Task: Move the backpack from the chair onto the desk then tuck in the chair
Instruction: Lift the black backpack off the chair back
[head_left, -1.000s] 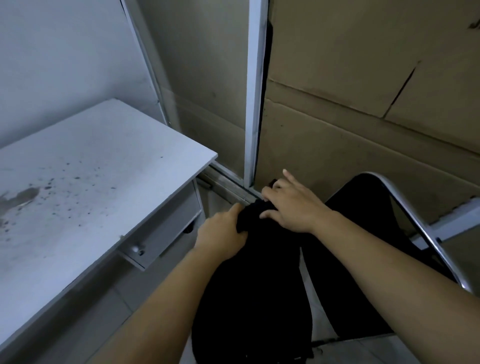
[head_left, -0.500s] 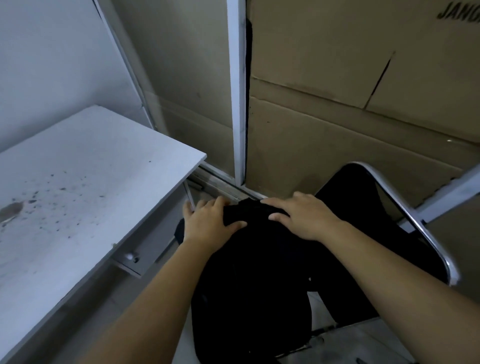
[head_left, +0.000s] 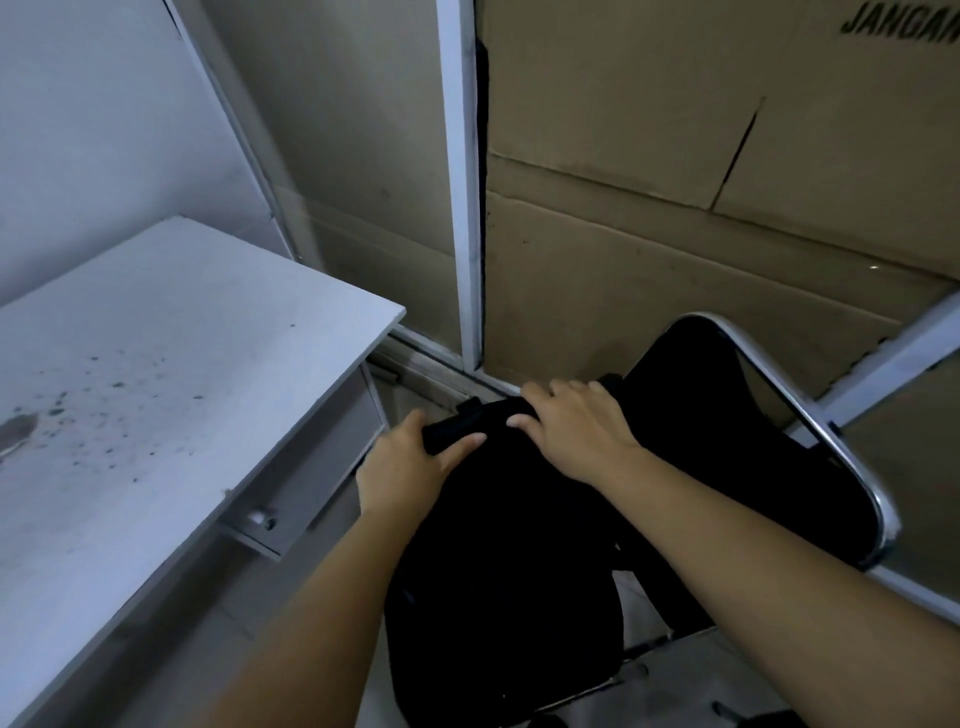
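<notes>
You face a dim corner: pale wall (head_left: 78, 130) at left, stacked cardboard boxes (head_left: 675, 234) behind a white frame post (head_left: 460, 182).

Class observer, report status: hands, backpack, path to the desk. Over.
Left hand and right hand gripping backpack top. Backpack at chair, not on desk. Nothing seen blocking the path.
</notes>
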